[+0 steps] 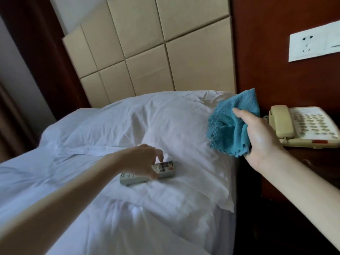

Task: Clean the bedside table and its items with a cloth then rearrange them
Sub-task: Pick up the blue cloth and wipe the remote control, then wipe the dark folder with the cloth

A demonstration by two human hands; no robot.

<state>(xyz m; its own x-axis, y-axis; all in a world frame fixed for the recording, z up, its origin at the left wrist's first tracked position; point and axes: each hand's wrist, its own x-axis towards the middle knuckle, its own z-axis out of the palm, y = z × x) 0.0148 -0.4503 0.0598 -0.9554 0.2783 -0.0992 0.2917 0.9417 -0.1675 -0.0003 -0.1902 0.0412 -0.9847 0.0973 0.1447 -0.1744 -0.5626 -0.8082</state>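
Observation:
A grey remote control [166, 172] lies on the white pillow [165, 126] of the bed. My left hand [141, 161] is over it, thumb and fingers touching its sides while it still rests on the pillow. My right hand [261, 137] is raised beside the pillow's right end, shut on a bunched teal cloth [231, 126]. A cream desk telephone [303, 126] with its handset on the cradle sits on the dark wooden bedside table [312, 159] at the right, just behind my right hand.
A padded beige headboard [156, 52] stands behind the pillow. A white wall socket plate [314, 44] is on the dark wood panel above the telephone. White bed sheets [55, 181] spread out to the left and front.

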